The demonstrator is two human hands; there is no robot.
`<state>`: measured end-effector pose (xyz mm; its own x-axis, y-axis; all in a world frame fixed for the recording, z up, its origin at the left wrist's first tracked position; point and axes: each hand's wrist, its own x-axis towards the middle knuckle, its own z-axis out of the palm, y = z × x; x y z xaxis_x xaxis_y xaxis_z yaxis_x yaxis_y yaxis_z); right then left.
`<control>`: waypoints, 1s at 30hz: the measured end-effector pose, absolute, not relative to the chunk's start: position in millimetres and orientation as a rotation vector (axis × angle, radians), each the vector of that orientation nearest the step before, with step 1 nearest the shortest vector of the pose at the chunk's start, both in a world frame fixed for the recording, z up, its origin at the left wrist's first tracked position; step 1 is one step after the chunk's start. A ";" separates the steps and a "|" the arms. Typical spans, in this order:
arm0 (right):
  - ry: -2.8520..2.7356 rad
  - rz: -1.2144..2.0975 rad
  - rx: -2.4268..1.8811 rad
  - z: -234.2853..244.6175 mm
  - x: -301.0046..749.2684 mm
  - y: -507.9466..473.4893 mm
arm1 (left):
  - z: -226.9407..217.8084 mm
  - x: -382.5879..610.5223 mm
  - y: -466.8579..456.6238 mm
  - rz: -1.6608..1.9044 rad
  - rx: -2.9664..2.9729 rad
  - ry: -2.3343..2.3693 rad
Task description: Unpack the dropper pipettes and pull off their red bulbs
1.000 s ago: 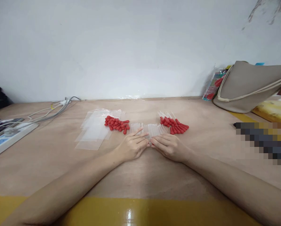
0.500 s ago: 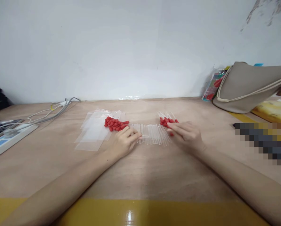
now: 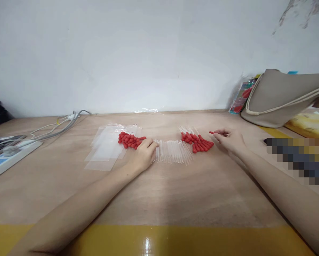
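Observation:
A row of clear thin tubes [image 3: 172, 152] lies in the middle of the wooden table [image 3: 159, 192]. My left hand [image 3: 144, 153] rests at the row's left end, fingers curled, touching the tubes beside a pile of red rubber bulbs [image 3: 131, 140]. To the right lies a bunch of droppers with red bulbs [image 3: 198, 141]. Just right of that bunch, my right hand [image 3: 230, 139] pinches one red-bulbed dropper [image 3: 212, 132] a little above the table.
A stack of clear plastic bags [image 3: 107, 147] lies left of the bulbs. A power strip with cables [image 3: 12, 151] sits at the far left. A grey bag [image 3: 282, 97] and a colourful packet [image 3: 241, 96] stand at the back right by the wall.
My hands parted from the middle of the tube row. The left slid to the row's left end; the right moved right past the dropper bunch and picked up one dropper.

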<state>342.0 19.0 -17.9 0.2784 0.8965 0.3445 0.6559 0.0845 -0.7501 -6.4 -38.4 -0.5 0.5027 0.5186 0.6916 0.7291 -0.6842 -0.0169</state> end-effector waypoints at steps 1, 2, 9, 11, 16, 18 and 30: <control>-1.430 0.357 -1.644 -18.4 341.9 19.0 | 0.2 -5.6 -39.7 -0.947 -2.457 -1.040; -1.409 0.376 -1.648 -18.4 341.2 18.7 | 0.7 -4.8 -40.8 -0.927 -2.464 -1.034; -1.421 0.490 -1.678 -17.0 337.0 16.4 | 2.0 -4.3 -41.2 -0.995 -2.397 -0.996; -1.423 0.519 -1.701 -15.8 336.4 15.3 | 2.1 -4.3 -41.1 -0.974 -2.392 -1.004; -1.474 0.590 -1.748 -11.6 333.6 12.5 | 3.0 0.3 -45.7 -0.918 -2.460 -1.091; -1.479 0.587 -1.745 -11.7 333.1 12.7 | 3.8 3.2 -48.9 -0.950 -2.486 -1.140; -1.519 0.534 -1.713 -24.1 336.1 22.3 | 1.5 9.0 -55.4 -0.982 -2.550 -1.165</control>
